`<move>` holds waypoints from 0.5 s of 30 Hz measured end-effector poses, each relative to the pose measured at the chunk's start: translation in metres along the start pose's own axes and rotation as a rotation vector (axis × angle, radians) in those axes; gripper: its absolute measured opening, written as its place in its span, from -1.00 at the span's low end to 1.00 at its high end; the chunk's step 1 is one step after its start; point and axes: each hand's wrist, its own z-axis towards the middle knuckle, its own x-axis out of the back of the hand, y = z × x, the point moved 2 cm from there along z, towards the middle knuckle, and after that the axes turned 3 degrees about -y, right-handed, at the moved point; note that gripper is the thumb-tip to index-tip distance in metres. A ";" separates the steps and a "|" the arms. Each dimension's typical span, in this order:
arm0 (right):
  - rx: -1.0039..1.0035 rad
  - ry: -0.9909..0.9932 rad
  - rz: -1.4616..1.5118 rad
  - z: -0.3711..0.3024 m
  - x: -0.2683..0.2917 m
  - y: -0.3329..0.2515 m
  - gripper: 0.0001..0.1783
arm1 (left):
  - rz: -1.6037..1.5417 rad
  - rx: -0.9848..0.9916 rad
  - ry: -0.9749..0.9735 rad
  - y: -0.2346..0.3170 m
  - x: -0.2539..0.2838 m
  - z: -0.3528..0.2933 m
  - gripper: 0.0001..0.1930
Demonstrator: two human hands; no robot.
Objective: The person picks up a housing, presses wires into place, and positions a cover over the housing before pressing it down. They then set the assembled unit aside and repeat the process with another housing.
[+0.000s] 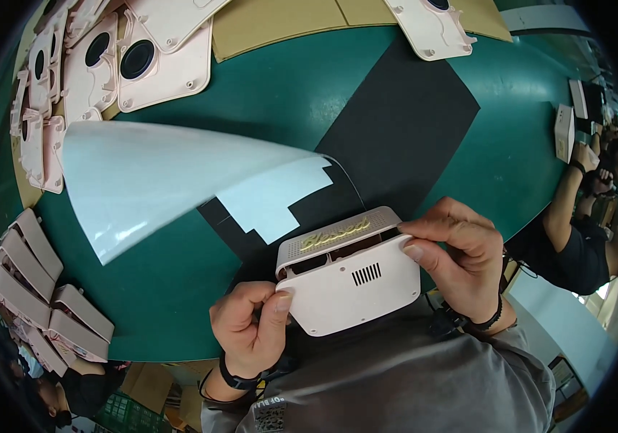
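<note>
Green worktop [287,94] with black mat [403,123]. Left hand [247,328] and right hand [460,256], fingers clamped on its corners, hold a white vented housing [349,278] at the near edge; its protective film [157,180] curls partly peeled, one end still attached. Pink housings [42,289] lie stacked left.

Left hand [245,325] fisted; right hand [460,256] pinching

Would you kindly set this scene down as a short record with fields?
Held item: white plastic casing with vent slots and a gold ornament on its top edge
Left hand: pinches the casing's lower left corner
Right hand: grips its right end
Surface: green table with a black mat
Behind the casing: curled white sheet
Far left: pink panels with round holes
Near left: stacked pink housings
</note>
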 end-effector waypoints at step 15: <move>0.005 0.102 -0.172 0.004 -0.012 0.002 -0.76 | 0.234 0.001 -0.070 0.007 0.000 0.017 -0.84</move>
